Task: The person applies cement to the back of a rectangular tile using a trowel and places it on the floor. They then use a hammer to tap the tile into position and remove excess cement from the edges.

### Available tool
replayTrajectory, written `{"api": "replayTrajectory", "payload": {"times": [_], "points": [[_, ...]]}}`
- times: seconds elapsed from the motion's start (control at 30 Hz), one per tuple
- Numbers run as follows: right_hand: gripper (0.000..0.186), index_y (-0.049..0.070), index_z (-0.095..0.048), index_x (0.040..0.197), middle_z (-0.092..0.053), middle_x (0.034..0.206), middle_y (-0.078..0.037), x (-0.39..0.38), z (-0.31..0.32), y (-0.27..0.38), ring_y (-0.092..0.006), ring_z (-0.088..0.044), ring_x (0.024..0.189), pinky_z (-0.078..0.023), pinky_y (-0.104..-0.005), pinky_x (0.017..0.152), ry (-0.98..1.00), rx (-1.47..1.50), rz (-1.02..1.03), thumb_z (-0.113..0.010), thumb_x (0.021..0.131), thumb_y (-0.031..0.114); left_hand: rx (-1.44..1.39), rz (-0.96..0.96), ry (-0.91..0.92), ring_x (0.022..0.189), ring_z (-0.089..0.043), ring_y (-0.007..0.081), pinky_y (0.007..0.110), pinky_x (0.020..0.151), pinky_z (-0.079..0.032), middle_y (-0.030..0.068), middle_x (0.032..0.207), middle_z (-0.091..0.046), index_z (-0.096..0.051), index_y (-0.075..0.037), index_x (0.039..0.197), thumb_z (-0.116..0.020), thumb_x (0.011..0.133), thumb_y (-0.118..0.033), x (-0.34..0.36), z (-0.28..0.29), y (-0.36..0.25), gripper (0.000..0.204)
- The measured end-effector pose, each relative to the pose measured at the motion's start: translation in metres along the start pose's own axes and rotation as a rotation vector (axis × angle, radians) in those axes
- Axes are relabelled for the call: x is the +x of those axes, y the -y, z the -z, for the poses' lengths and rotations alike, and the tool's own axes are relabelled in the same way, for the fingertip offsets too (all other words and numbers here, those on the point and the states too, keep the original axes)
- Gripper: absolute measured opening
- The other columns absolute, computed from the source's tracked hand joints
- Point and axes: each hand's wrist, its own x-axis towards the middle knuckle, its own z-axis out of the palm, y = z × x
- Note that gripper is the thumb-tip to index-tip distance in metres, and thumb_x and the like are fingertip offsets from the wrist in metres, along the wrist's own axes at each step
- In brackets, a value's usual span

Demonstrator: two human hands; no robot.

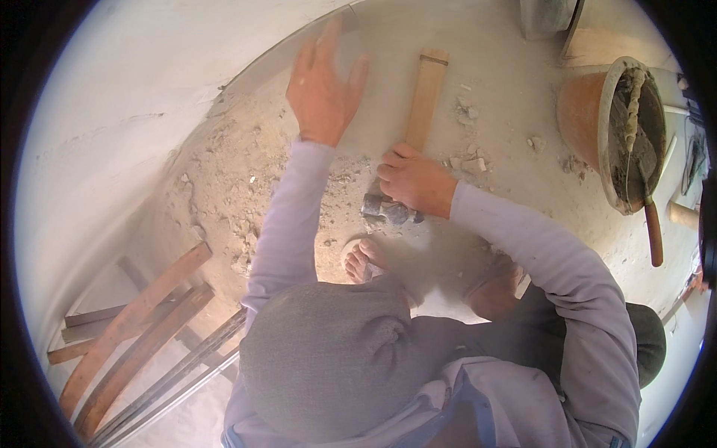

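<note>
My left hand (325, 93) hovers over the dusty floor beside the wall, its fingers spread and holding nothing. The fingers of my right hand (418, 179) are curled round the near end of a flat wooden strip (427, 101), which points away from me and has a dark band near its far end. Just below that hand lies a hammer (392, 209) with a dusty metal head; the hand partly hides it, so how its handle runs cannot be seen. Broken mortar rubble (246, 160) is scattered around both hands.
At the right stands an orange bucket (586, 116) of wet mortar, with a trowel (651, 224) in it. Curved wooden pieces (142, 328) and long metal bars (175, 381) lie at lower left. A white wall (112, 97) runs along the left. My feet (362, 257) are close to the hammer.
</note>
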Motion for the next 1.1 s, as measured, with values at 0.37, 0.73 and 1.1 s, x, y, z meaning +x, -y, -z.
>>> {"api": "replayTrajectory", "payload": {"times": [0.37, 0.73, 1.1], "points": [[0.005, 0.018, -0.067, 0.078, -0.061, 0.090, 0.002, 0.004, 0.001, 0.004, -0.0167, -0.055, 0.099, -0.039, -0.0328, 0.090, 0.052, -0.060, -0.001, -0.064, 0.079, 0.023, -0.748, 0.598, -0.359, 0.120, -0.051, 0.0283, 0.038, 0.101, -0.046, 0.0202, 0.133, -0.047, -0.036, 0.009, 0.137, -0.066, 0.092, -0.011, -0.052, 0.012, 0.089, 0.058], [0.006, 0.017, -0.065, 0.079, -0.061, 0.092, 0.001, 0.000, -0.010, 0.003, -0.0178, -0.055, 0.100, -0.039, -0.0330, 0.089, -0.034, -0.014, 0.015, -0.064, 0.080, 0.022, -1.007, 0.700, -0.352, 0.134, -0.045, 0.0287, 0.044, 0.108, -0.042, 0.0158, 0.144, -0.046, -0.040, -0.003, 0.147, -0.048, 0.102, -0.010, -0.050, 0.024, 0.100, 0.046], [0.005, 0.018, -0.064, 0.078, -0.060, 0.090, 0.000, 0.001, -0.001, 0.005, -0.0184, -0.054, 0.099, -0.039, -0.0342, 0.088, 0.068, -0.080, -0.006, -0.062, 0.082, 0.022, -1.171, 0.706, -0.244, 0.142, -0.040, 0.0284, 0.044, 0.110, -0.041, 0.0141, 0.151, -0.042, -0.036, -0.005, 0.153, -0.047, 0.102, -0.006, -0.053, 0.031, 0.118, 0.052]]}}
